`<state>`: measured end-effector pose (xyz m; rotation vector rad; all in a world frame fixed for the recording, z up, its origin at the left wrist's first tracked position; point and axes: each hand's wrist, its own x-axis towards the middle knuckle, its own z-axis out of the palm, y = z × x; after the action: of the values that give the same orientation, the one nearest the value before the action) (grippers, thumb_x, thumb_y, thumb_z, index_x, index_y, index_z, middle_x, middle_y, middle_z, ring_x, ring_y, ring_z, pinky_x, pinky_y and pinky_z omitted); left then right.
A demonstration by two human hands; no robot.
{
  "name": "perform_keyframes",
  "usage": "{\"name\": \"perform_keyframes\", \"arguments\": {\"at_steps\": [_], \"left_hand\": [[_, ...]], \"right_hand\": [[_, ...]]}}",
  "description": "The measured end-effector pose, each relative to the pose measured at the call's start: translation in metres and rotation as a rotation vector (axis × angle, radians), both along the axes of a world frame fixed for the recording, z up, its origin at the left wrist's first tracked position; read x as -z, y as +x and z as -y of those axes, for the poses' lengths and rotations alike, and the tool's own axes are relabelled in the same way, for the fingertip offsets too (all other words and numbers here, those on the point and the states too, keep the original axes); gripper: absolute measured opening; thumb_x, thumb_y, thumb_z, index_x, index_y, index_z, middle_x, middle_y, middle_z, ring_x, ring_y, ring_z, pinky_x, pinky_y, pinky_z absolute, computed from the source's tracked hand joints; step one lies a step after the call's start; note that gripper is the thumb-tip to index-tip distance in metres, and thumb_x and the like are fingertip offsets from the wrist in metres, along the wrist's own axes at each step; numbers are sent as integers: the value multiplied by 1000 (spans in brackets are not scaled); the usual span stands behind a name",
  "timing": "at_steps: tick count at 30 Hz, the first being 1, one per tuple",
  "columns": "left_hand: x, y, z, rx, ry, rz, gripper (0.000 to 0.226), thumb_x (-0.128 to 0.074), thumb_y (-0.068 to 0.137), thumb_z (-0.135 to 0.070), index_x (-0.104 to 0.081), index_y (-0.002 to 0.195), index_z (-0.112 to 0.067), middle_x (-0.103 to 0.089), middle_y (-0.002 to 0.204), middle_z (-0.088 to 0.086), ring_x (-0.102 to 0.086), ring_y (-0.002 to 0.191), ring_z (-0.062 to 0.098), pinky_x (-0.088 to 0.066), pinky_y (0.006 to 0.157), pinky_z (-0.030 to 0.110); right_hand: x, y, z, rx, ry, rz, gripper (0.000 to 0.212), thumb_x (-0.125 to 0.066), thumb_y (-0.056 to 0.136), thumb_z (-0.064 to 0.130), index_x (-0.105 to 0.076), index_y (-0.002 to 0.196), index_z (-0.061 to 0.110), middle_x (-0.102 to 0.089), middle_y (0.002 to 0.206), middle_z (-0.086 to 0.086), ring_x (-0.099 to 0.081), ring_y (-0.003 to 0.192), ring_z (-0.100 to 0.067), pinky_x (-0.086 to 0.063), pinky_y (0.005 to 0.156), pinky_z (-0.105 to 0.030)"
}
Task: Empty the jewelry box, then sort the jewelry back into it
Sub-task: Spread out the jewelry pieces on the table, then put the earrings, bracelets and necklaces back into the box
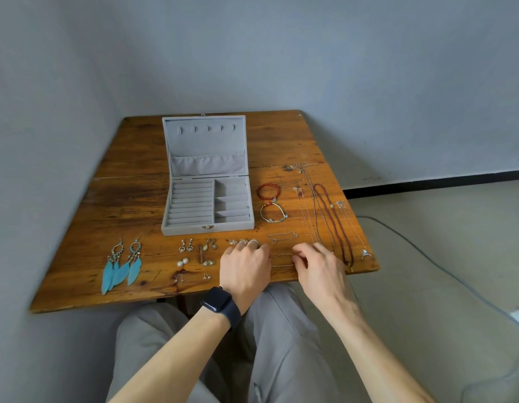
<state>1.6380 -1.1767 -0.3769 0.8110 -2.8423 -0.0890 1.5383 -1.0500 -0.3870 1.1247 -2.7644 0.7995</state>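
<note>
The grey velvet jewelry box (207, 225) stands open in the middle of the wooden table (130, 199), its compartments empty. Jewelry lies spread in front of it and to its right. My left hand (245, 264) is palm down with curled fingers, just before a silver ring (253, 243); its fingertips are hidden. My right hand (316, 263) has curled fingers that pinch the right end of a thin chain bracelet (282, 265), which stretches between both hands.
Blue feather earrings (121, 264) lie at the left, with small earrings (186, 245) and pearl studs (182, 262) beside them. A red bead bracelet (268, 191), a beige bracelet (273, 213) and several long necklaces (337, 222) lie on the right. Walls close in behind and on the left.
</note>
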Motion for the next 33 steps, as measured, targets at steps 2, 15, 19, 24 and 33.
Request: {"name": "perform_keyframes", "arguments": {"at_steps": [2, 15, 19, 24, 33], "left_hand": [[1, 0, 2, 7, -10, 2, 25, -46, 101, -35, -66, 110, -23, -68, 109, -2, -61, 98, 21, -48, 77, 30], [2, 3, 2, 61, -49, 23, 30, -43, 103, -34, -70, 107, -20, -69, 108, 1, -60, 100, 23, -45, 88, 36], [-4, 14, 8, 40, -29, -42, 39, -36, 102, -44, -70, 111, -26, -70, 106, -2, -59, 100, 20, -44, 87, 33], [-16, 50, 33, -76, 2, -162, 35, -40, 101, -48, -68, 116, -32, -71, 106, -9, -61, 100, 15, -48, 86, 29], [-24, 138, 114, -402, 86, -291, 27, -54, 97, -41, -66, 120, -36, -69, 114, -13, -59, 108, 11, -50, 89, 33]], "right_hand": [[2, 1, 0, -1, -3, -29, 17, -75, 86, 13, -76, 103, 14, -71, 96, -6, -69, 84, -27, -48, 73, -29], [2, 5, 1, -20, 51, -70, 16, -71, 88, 9, -77, 103, 10, -69, 99, -6, -68, 88, -29, -47, 74, -31], [-5, 9, 3, -33, 21, -40, 20, -67, 91, 13, -75, 109, 12, -68, 102, -4, -66, 90, -26, -48, 76, -28], [-15, 20, 20, -129, -47, -3, 21, -65, 93, 19, -73, 112, 18, -65, 106, 4, -64, 93, -16, -51, 80, -25], [-22, 57, 94, -452, -5, 44, 28, -56, 98, 33, -65, 125, 32, -55, 122, 21, -46, 110, 5, -29, 85, 0]]}}
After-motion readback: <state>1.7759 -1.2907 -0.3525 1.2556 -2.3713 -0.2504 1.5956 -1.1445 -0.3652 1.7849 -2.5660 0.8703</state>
